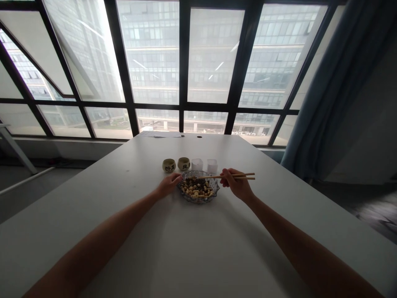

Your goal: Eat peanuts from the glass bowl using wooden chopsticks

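Note:
A clear glass bowl (198, 201) with a wavy rim holds a mix of peanuts (198, 193) and small dark pieces (194, 182). My left hand (169, 185) grips the bowl's left rim, its fingers at the edge. In my right hand (238, 186), at the right of the bowl, is a pair of wooden chopsticks (248, 178). They point left, almost level, and their tips are over the dark pieces. Whether the tips pinch a piece is too small to tell.
Just behind the bowl stand two beige cups with dark characters, one left (169, 166) and one right (183, 164), then two whitish translucent cups (197, 165). Papers (164, 135) lie at the far end of the white table (186, 248). A blue curtain (319, 103) hangs at right.

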Available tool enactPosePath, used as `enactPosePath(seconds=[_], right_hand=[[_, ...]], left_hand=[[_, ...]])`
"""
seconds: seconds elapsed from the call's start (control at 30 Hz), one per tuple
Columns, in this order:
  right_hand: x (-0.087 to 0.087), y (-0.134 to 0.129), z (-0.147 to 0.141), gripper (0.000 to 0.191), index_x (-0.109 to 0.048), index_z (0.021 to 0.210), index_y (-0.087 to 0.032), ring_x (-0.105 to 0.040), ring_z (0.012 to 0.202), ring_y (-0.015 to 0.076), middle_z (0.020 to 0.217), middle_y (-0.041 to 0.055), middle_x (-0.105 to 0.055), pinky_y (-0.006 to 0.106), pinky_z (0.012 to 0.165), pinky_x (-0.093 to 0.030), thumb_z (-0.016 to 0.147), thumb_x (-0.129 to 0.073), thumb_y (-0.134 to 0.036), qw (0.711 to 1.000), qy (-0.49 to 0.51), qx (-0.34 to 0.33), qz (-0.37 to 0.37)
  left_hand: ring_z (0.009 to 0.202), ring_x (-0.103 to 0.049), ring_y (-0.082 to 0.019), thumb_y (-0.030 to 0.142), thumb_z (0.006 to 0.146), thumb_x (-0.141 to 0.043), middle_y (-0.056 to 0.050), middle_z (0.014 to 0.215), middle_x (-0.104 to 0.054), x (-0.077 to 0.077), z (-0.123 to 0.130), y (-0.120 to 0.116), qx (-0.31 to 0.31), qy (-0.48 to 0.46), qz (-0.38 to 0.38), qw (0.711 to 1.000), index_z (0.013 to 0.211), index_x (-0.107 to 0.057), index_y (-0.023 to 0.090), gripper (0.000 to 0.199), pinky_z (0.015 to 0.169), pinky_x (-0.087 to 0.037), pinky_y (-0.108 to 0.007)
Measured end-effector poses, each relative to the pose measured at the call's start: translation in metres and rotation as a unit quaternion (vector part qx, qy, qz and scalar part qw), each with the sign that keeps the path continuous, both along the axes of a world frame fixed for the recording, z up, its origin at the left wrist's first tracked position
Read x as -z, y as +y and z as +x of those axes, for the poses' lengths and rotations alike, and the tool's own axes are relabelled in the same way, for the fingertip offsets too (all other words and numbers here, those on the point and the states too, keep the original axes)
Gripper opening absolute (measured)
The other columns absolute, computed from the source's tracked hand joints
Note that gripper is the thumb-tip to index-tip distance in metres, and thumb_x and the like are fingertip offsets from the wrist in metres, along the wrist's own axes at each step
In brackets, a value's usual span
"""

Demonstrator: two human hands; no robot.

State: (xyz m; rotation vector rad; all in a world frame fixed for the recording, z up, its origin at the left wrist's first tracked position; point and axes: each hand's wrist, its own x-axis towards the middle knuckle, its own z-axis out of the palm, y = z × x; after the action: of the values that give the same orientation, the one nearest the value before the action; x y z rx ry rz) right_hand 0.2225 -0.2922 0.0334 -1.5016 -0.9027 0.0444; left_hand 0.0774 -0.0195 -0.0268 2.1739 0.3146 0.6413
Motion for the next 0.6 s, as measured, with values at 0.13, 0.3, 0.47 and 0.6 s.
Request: enactPosePath(seconds=[0.13,0.3,0.47,0.6], right_hand=[[-0.006,-0.009,-0.018,0.059,-0.067,0.069,-0.018,-0.057,0.044,0.0130,0.054,0.0043,-0.066,0.024,0.042,-0.045,0.077,-0.064,-0.076,1.000,-0.012,-0.006,-0.021],[-0.013,-0.014,-0.038,0.060,-0.069,0.070,-0.017,-0.057,0.044,0.0131,0.054,0.0044,-0.066,0.024,0.041,-0.045,0.076,-0.064,-0.076,1.000,-0.015,-0.015,-0.004],[-0.013,-0.031,-0.050,0.056,-0.071,0.070,-0.017,-0.059,0.044,0.0138,0.054,0.0052,-0.067,0.025,0.042,-0.048,0.077,-0.069,-0.072,0.999,0.002,-0.044,-0.001],[-0.019,-0.040,-0.051,0.057,-0.071,0.068,-0.017,-0.058,0.042,0.0138,0.051,0.0050,-0.066,0.025,0.041,-0.048,0.075,-0.069,-0.073,0.999,0.008,-0.043,0.005]], left_hand=[[0.098,-0.070,-0.029,0.065,0.082,-0.053,-0.012,0.100,-0.076,0.001,-0.002,-0.008,-0.027,-0.001,-0.046,0.999,0.107,-0.070,0.013,0.060,0.092,-0.052,-0.041],[0.107,-0.069,-0.029,0.063,0.079,-0.064,-0.016,0.116,-0.073,0.009,-0.017,-0.025,0.017,-0.002,-0.126,0.992,0.137,-0.052,0.012,0.078,0.094,-0.053,-0.041],[0.108,-0.068,-0.027,0.056,0.088,-0.057,-0.014,0.115,-0.073,0.012,-0.034,-0.035,0.005,-0.006,-0.075,0.997,0.142,-0.048,0.015,0.068,0.099,-0.050,-0.043],[0.109,-0.068,-0.028,0.053,0.091,-0.054,-0.012,0.115,-0.073,0.004,-0.040,-0.041,-0.011,-0.012,-0.031,0.999,0.141,-0.052,0.017,0.062,0.100,-0.050,-0.043]])
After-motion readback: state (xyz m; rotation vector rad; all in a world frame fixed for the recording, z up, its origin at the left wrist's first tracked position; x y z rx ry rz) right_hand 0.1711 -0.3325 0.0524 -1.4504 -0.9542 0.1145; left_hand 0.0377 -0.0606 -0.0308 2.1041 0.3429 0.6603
